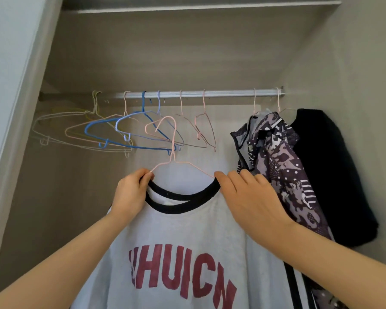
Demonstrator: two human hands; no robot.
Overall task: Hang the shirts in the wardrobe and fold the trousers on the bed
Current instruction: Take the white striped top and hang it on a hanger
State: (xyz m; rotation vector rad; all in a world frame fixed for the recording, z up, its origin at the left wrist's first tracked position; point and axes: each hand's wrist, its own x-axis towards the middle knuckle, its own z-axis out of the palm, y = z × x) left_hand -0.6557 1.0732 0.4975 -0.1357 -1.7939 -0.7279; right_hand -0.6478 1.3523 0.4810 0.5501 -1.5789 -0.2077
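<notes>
T-shirt (176, 230): pale grey knitted cloth, matt, with a soft, slightly fuzzy face. Collar (183, 207): black ribbed knit, matt. Lettering (165, 270): dark red print, flat and matt, with a lightly cracked, worn surface.

Pink hanger (173, 139): thin wire with a smooth pink coating and a faint sheen. Blue hanger (143, 103): thicker, smooth coated wire.

Rail (227, 94): pale metal, smooth, satin finish.

Wardrobe panels (165, 59): grey-brown board with a fine horizontal wood-grain pattern, matt.

Patterned garment (283, 161): thin, smooth printed cloth. Black garment (321, 163): dense, matt, fleecy cloth.
</notes>
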